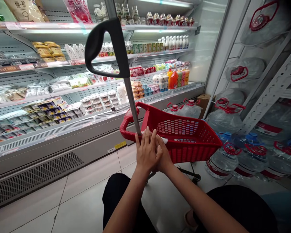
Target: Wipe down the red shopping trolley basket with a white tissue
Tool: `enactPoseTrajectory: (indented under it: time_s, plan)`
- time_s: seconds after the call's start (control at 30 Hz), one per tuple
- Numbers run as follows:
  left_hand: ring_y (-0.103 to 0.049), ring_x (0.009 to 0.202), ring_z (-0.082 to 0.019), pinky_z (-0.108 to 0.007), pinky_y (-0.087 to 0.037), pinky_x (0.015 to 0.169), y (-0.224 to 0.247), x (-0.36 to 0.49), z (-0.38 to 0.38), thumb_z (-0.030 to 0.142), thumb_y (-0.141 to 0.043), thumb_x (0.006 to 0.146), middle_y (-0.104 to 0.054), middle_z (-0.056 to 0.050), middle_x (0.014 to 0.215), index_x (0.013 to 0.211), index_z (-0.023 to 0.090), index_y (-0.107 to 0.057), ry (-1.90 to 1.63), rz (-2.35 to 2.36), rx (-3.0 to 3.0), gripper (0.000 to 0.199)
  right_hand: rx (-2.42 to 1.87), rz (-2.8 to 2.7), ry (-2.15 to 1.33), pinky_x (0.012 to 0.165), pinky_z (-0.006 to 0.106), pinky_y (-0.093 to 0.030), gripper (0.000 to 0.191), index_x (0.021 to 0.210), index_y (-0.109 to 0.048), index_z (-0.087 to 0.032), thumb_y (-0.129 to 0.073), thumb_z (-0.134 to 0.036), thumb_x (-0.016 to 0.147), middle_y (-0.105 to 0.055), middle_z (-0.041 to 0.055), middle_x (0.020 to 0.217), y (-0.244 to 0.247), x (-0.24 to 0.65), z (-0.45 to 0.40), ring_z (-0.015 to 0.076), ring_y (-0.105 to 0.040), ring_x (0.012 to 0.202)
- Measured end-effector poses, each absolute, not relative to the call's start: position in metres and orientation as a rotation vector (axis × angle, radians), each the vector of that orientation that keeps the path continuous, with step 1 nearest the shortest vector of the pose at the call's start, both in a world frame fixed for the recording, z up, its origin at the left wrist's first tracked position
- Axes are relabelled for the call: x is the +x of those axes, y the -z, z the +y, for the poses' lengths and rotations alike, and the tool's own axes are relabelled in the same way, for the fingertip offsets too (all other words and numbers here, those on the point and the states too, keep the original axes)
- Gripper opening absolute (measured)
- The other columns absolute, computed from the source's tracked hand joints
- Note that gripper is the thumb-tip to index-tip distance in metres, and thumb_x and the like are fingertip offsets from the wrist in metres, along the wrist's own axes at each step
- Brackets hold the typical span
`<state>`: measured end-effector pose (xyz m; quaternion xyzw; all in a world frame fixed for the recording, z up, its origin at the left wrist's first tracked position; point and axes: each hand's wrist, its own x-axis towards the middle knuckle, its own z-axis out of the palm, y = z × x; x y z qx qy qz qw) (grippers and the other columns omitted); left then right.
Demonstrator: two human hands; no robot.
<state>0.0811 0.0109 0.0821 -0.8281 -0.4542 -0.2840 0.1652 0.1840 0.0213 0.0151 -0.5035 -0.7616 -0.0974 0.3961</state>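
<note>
A red plastic shopping basket (191, 155) sits on a wheeled cart frame, and a grey metal pole (132, 100) with a black loop handle (122, 48) rises beside its near end. My left hand (145, 153) lies with fingers stretched forward over the basket's near rim, next to the foot of the pole. Partly under it, my right hand (164, 158) presses a folded white cloth (163, 139) to the rim. Whether that cloth is paper or fabric I cannot tell. Most of the right fingers are hidden by the left hand.
An open refrigerated case (94, 132) with yogurt cups, cartons and bottles runs along the left and back. Large water bottles (223, 161) stand on the floor at right, with more on a white rack (264, 81). A cart wheel (196, 177) touches the tiled floor (87, 200).
</note>
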Motion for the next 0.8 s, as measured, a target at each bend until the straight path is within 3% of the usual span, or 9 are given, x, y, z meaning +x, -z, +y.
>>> enactPoseTrajectory:
  time_s: [0.17,0.33,0.43,0.53,0.7,0.8]
  plan:
    - [-0.027,0.157,-0.030,-0.059,-0.002,0.131,-0.076,0.079,0.015,0.034,-0.049,0.097,-0.032,-0.014,0.169,0.161,0.015,-0.033,0.771,-1.260,-2.347,0.068,-1.285,-1.924,0.293,0.125,0.051,-0.031,0.070,0.165,-0.019,-0.016,-0.043,-0.022,0.099,-0.042,0.0140,0.162,-0.008,0.213,0.015,0.0263,-0.037,0.149]
    - [-0.028,0.157,-0.029,-0.049,-0.018,0.132,-0.064,0.085,0.019,0.027,-0.050,0.096,-0.040,-0.016,0.164,0.153,0.009,-0.046,0.813,-1.259,-2.325,0.060,-1.484,-1.810,0.401,0.120,0.055,-0.036,0.063,0.160,-0.034,-0.017,-0.048,-0.029,0.099,-0.055,0.0151,0.150,0.016,0.282,-0.004,0.0320,-0.047,0.139]
    - [-0.032,0.155,-0.030,-0.050,-0.023,0.131,-0.061,0.091,0.019,0.027,-0.051,0.094,-0.047,-0.018,0.160,0.150,0.008,-0.049,0.839,-1.243,-2.341,0.059,-1.557,-1.727,0.410,0.119,0.057,-0.036,0.061,0.158,-0.037,-0.017,-0.048,-0.030,0.099,-0.057,0.0158,0.146,0.018,0.292,-0.008,0.0332,-0.049,0.137]
    - [-0.032,0.155,-0.031,-0.051,-0.024,0.130,-0.063,0.094,0.018,0.028,-0.053,0.093,-0.047,-0.018,0.160,0.154,0.008,-0.045,0.844,-1.242,-2.355,0.064,-1.503,-1.747,0.357,0.121,0.056,-0.034,0.062,0.160,-0.033,-0.017,-0.043,-0.027,0.099,-0.056,0.0147,0.149,0.005,0.263,-0.002,0.0310,-0.048,0.139]
    - [-0.029,0.156,-0.027,-0.046,-0.019,0.132,-0.070,0.092,0.014,0.028,-0.046,0.096,-0.039,-0.011,0.166,0.163,0.013,-0.030,0.787,-1.218,-2.395,0.070,-1.329,-1.791,0.331,0.123,0.048,-0.035,0.070,0.167,-0.013,-0.016,-0.033,-0.016,0.099,-0.047,0.0127,0.158,-0.016,0.204,0.009,0.0247,-0.040,0.147]
    - [-0.029,0.156,-0.028,-0.048,-0.020,0.131,-0.070,0.087,0.014,0.031,-0.049,0.096,-0.035,-0.011,0.168,0.164,0.016,-0.029,0.780,-1.218,-2.393,0.072,-1.319,-1.855,0.322,0.122,0.049,-0.035,0.070,0.167,-0.013,-0.018,-0.036,-0.021,0.101,-0.048,0.0125,0.157,-0.013,0.213,0.008,0.0264,-0.043,0.144]
